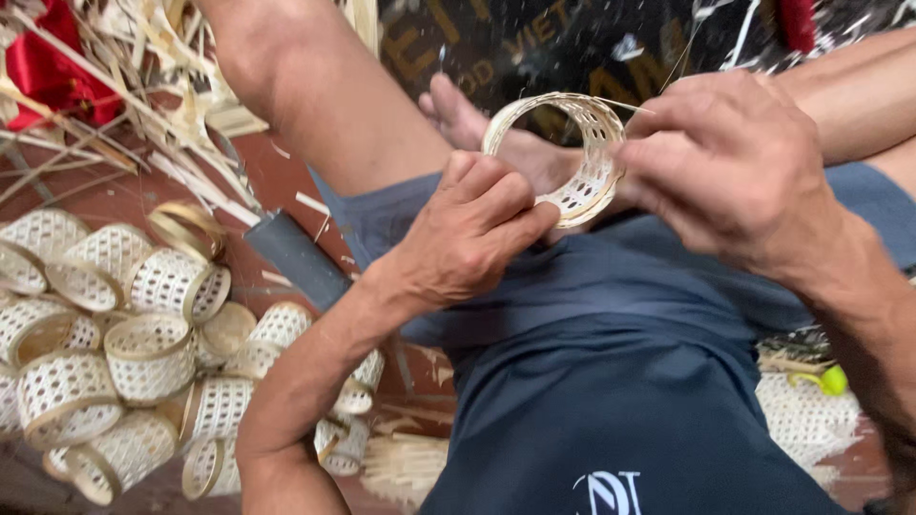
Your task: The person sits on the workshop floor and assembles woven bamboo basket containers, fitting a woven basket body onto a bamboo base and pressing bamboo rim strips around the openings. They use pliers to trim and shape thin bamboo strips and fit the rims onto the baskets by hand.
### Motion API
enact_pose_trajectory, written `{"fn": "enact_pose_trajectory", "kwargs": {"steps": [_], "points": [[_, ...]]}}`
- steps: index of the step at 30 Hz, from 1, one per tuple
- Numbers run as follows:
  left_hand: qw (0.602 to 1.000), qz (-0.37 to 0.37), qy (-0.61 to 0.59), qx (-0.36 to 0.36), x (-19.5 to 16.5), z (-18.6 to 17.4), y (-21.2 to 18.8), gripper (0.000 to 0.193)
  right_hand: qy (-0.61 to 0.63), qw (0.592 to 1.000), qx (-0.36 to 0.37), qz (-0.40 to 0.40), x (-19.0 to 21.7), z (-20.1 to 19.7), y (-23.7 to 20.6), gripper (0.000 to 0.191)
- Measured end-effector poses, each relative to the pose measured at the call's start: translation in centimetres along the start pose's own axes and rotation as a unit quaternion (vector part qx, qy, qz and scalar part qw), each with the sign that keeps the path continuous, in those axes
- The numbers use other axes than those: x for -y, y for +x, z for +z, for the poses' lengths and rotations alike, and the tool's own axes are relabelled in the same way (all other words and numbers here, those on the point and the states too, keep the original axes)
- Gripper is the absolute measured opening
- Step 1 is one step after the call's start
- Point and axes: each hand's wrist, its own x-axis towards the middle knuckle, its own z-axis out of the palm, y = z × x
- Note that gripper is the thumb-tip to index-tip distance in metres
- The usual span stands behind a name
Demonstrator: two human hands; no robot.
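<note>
Head view looks down over the person's lap, where a small woven bamboo ring point(563, 153), a short open cylinder of pale lattice with a solid rim band, is held up between both hands above the dark blue shorts point(611, 381). The left hand point(472, 229) lies below and to the left of the ring, its fingers curled with the tips pressed against the ring's lower left wall, so it is clasping the ring. The right hand point(730, 157) comes in from the right, touching the ring's right side, its fingertips pinched together at the upper rim, where a thin bamboo strip point(625, 105) juts out; it appears to grip that strip, though the pinch itself is partly hidden. The ring's open axis points roughly toward the upper left, away from the camera, and both hands are in contact with it, neither nearer than the other. One ring is in hand. On the reddish floor point(286, 181) at the left lies a heap of finished woven rings point(143, 353), about fifteen that can be made out, some overlapping. Beside them lies one dark grey tube point(296, 257), and loose bamboo splints point(143, 86) pile up at the upper left.
</note>
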Motion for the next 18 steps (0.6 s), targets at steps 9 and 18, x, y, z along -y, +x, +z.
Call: {"fn": "enact_pose_trajectory", "kwargs": {"steps": [9, 18], "points": [[0.998, 0.064, 0.015, 0.017, 0.1, 0.5, -2.4, 0.03, -0.09, 0.974, 0.083, -0.188, 1.7, 2.4, 0.7, 0.03], [0.995, 0.068, 0.074, 0.014, -0.5, 0.5, -3.1, 0.019, -0.075, 0.971, 0.091, -0.206, 1.0, 4.0, -0.1, 0.02]]}}
